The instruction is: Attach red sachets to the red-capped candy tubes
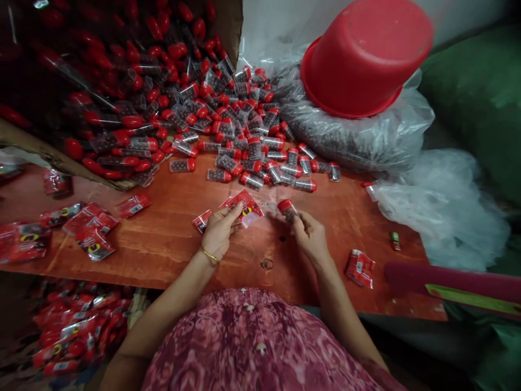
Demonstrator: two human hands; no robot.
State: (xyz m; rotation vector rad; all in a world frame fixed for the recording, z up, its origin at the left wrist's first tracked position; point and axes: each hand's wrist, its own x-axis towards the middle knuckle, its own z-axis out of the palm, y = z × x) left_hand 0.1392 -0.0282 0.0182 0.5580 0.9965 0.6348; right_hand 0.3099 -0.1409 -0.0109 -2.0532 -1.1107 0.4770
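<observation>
My left hand pinches a red printed packet by its near side, thumb on top. A second red packet lies just left of those fingers. In my right hand is a small clear bottle with a red cap, tilted, cap end toward the packet. Dark little pieces show through its clear wall. The two hands are a short way apart above the table. Beyond them lies a heap of similar red-capped bottles.
An open cardboard box spills bottles from the left. Red packets lie on the left of the orange table, another at right. A red tub sits upside down on a plastic bag. Filled packets are piled below.
</observation>
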